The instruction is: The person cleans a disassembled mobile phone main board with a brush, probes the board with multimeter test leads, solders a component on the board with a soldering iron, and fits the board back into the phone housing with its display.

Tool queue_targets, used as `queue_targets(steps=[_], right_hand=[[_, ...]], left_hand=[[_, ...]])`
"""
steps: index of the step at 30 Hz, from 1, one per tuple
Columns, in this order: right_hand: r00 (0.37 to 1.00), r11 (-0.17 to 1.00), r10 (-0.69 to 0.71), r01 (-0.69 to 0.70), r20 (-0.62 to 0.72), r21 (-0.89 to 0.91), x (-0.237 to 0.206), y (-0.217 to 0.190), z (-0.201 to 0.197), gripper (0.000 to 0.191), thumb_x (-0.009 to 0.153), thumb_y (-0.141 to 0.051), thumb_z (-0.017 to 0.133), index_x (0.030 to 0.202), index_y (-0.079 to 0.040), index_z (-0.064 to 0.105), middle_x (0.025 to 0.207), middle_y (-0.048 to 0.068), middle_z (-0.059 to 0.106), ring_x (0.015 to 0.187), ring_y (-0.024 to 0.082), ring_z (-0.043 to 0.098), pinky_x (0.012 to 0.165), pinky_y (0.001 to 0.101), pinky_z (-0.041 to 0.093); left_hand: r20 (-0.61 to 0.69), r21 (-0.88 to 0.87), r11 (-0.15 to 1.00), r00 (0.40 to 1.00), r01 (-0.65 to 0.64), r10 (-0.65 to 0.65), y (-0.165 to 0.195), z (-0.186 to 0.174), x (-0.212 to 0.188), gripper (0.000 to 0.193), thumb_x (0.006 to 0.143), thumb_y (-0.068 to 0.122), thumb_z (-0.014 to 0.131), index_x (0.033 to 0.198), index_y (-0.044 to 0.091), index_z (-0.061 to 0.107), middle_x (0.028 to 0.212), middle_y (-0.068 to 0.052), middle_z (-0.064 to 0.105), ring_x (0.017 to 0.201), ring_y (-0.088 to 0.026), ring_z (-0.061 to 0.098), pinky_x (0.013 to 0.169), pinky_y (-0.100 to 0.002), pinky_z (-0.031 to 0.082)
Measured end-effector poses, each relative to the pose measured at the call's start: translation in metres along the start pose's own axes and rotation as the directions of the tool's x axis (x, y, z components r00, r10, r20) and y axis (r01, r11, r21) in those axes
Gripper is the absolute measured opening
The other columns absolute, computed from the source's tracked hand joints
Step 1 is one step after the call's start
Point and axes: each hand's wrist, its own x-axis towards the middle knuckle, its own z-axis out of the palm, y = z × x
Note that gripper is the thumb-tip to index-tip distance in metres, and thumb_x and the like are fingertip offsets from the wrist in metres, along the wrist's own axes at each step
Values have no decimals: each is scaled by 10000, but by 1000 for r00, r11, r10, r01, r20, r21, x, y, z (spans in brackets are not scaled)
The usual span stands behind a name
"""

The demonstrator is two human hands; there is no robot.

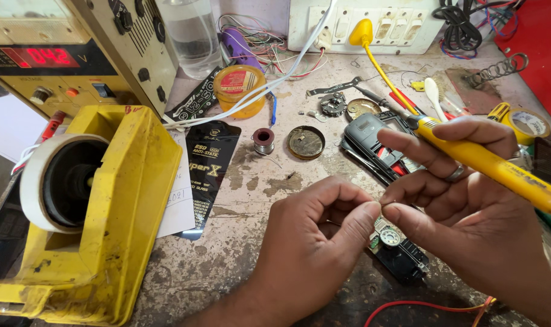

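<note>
Two hands meet low in the head view, above a worn, stained bench [245, 200]. The left hand [315, 233] has thumb and forefinger pressed together on something tiny, perhaps a thin wire end, too small to tell. The right hand [469, 212] pinches the same spot with its thumb and forefinger while a yellow soldering iron [493, 166] lies tucked across its other fingers. The iron's long axis runs from lower right, where the handle leaves the frame, up toward the upper left; its working end is hidden behind the fingers. Just below the fingertips lies a small circuit board [393, 242] on the bench, apart from both hands. Judging by this, the iron is not applied to anything and the fine piece is only being readied; any joining on the board looks not yet done. Further off stand a solder spool [263, 140], a round flux tin [306, 142] and a yellow tape dispenser [100, 212] at left.
</note>
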Motion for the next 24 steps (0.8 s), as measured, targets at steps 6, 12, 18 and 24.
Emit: queue_targets(steps=[6,12,18,24], right_hand=[[1000,1000,1,-1,6,4,1,0,-3,720,846,150,691,1386,-137,311,1569,292,532,1003,157,677,897,301,596],[999,1000,17,-17,32,4,0,-1,-3,697,841,144,677,1364,-134,310,1557,275,520,989,146,667,894,309,605],[999,999,32,-33,32,16,1,0,-5,703,842,160,682,1368,-131,318,1556,285,531,970,153,660,871,308,601],[998,999,24,-26,60,37,2,-4,-4,712,848,150,691,1381,-135,314,1577,285,503,995,159,667,876,307,607]], left_hand=[[102,460,732,849,-502,518,2,-7,-7,239,952,94,752,1170,53,665,1020,-105,728,910,-241,745,775,-335,594],[169,474,661,797,-581,580,-5,-14,-9,268,1007,36,739,1261,80,663,1135,-98,746,1051,-254,762,899,-338,624],[219,509,602,769,-615,601,-5,-18,-11,287,1005,-2,720,1274,73,656,1152,-111,737,1068,-269,758,908,-339,626],[196,493,615,767,-615,611,-1,-15,-12,263,1012,-14,711,1257,56,650,1104,-111,712,1005,-279,741,855,-354,613]])
